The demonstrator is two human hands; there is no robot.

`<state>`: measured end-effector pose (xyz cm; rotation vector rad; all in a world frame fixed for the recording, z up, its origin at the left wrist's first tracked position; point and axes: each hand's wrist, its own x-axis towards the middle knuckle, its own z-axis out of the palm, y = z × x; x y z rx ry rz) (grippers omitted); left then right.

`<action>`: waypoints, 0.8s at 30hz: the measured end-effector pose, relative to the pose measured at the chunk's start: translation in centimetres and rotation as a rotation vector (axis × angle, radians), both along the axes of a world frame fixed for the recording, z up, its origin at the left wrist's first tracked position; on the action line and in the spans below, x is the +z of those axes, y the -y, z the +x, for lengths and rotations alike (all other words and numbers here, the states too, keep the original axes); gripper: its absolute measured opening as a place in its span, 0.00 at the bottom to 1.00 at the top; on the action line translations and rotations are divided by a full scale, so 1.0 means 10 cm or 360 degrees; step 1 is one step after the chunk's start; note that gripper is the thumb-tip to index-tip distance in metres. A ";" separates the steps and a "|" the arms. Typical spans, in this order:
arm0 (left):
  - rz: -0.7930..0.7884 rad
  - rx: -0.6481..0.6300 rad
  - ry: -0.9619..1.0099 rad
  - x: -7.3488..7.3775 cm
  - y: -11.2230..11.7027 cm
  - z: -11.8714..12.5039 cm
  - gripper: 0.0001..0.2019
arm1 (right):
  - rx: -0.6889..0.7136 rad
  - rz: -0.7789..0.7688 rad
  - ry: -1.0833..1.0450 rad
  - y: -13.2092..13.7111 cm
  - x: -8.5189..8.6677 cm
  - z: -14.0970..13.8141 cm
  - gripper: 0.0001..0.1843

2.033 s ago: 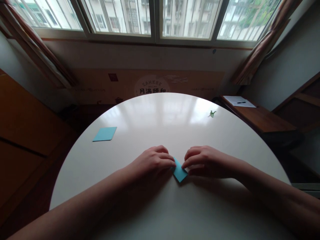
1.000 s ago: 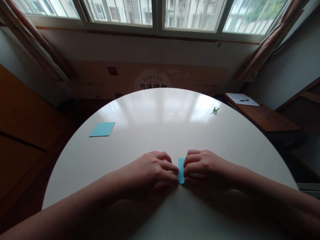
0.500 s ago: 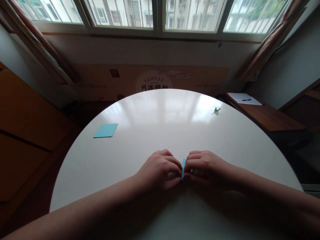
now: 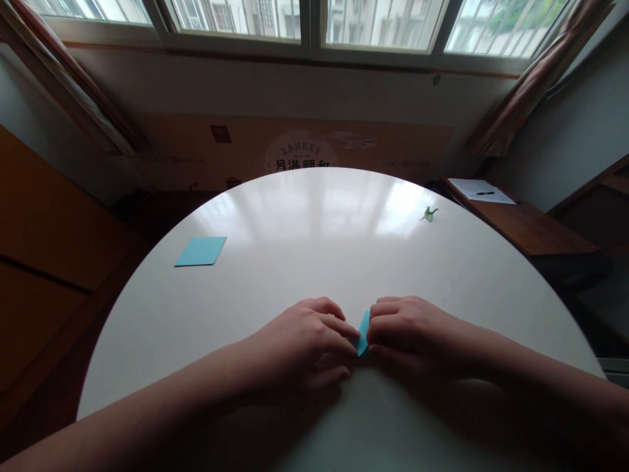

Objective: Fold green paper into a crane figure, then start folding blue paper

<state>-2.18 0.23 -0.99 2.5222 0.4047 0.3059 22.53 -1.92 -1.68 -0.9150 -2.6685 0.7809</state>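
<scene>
Between my hands, near the front of the round white table, is a small piece of folded blue paper, partly hidden by fingers. My right hand is closed on its right side, with the fingers curled and pressed together. My left hand has its fingers stretched out and its thumb apart from them. Its fingertips touch or nearly touch the paper's left edge; which of the two I cannot tell.
Square blue paper lies on the white table at the left. A small green-and-white folded paper figure stands at the far right. Beyond the table, white sheets with a pen rest on a brown wooden surface.
My left thumb has come away from the folded paper and the left fingers have straightened. More of the paper shows now. The whole view has shifted slightly.
</scene>
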 end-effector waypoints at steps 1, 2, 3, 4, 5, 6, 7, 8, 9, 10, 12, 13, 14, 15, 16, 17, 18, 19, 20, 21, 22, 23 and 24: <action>0.0015 -0.0038 -0.0004 0.03 0.00 -0.02 0.09 | 0.0023 -0.0011 0.0016 0.00 0.01 0.00 0.04; 0.0031 -0.0067 0.0005 0.06 0.01 -0.04 0.09 | 0.0051 -0.0021 0.0025 -0.01 0.02 0.01 0.05; 0.0039 -0.0085 0.0015 0.08 0.01 -0.05 0.08 | 0.0080 -0.0033 0.0034 -0.01 0.04 0.01 0.06; 0.0048 -0.0099 0.0025 0.08 0.02 -0.05 0.08 | 0.0106 -0.0044 0.0040 -0.02 0.05 0.02 0.06; 0.0055 -0.0115 0.0029 0.08 0.02 -0.05 0.07 | 0.0129 -0.0056 0.0048 -0.02 0.06 0.01 0.07; 0.0064 -0.0132 0.0028 0.08 0.03 -0.05 0.07 | 0.0146 -0.0068 0.0056 -0.02 0.07 0.01 0.07; 0.0080 -0.0147 0.0030 0.07 0.03 -0.05 0.06 | 0.0156 -0.0083 0.0070 -0.02 0.07 0.01 0.07; 0.0104 -0.0152 0.0037 0.06 0.04 -0.04 0.07 | 0.0157 -0.0096 0.0086 -0.02 0.08 0.00 0.07; 0.0131 -0.0144 0.0046 0.05 0.04 -0.04 0.07 | 0.0152 -0.0105 0.0101 -0.02 0.08 -0.01 0.07; 0.0161 -0.0126 0.0050 0.04 0.05 -0.04 0.07 | 0.0144 -0.0110 0.0115 -0.02 0.08 -0.01 0.06; 0.0226 -0.0078 0.0040 0.03 0.05 -0.04 0.07 | 0.0122 -0.0109 0.0145 -0.02 0.08 -0.02 0.05; 0.0258 -0.0058 0.0018 0.03 0.06 -0.04 0.07 | 0.0110 -0.0106 0.0157 -0.02 0.08 -0.02 0.05; 0.0291 -0.0042 -0.0011 0.04 0.07 -0.05 0.07 | 0.0100 -0.0105 0.0163 -0.02 0.07 -0.03 0.04; 0.0325 -0.0024 -0.0039 0.05 0.08 -0.06 0.07 | 0.0089 -0.0107 0.0168 -0.02 0.07 -0.02 0.04; 0.0358 0.0000 -0.0067 0.06 0.09 -0.06 0.06 | 0.0079 -0.0113 0.0168 -0.03 0.07 -0.02 0.03; 0.0389 0.0023 -0.0099 0.07 0.11 -0.06 0.06 | 0.0071 -0.0120 0.0168 -0.03 0.07 -0.02 0.03; 0.0420 0.0037 -0.0126 0.09 0.14 -0.06 0.06 | 0.0063 -0.0129 0.0170 -0.03 0.07 -0.02 0.03; 0.0456 0.0046 -0.0151 0.10 0.18 -0.05 0.06 | 0.0056 -0.0136 0.0170 -0.02 0.07 -0.01 0.04; 0.0498 0.0045 -0.0173 0.11 0.22 -0.04 0.07 | 0.0047 -0.0135 0.0168 -0.02 0.07 -0.01 0.04; 0.0552 0.0038 -0.0166 0.12 0.28 -0.02 0.08 | 0.0039 -0.0129 0.0168 -0.02 0.06 -0.01 0.05; 0.0621 0.0046 -0.0165 0.12 0.33 -0.01 0.10 | 0.0035 -0.0117 0.0163 -0.02 0.05 -0.01 0.06; 0.0688 0.0044 -0.0134 0.11 0.39 0.01 0.11 | 0.0030 -0.0102 0.0156 -0.02 0.05 -0.01 0.07; 0.0729 0.0028 -0.0129 0.09 0.45 0.02 0.12 | 0.0025 -0.0087 0.0148 -0.02 0.04 -0.01 0.08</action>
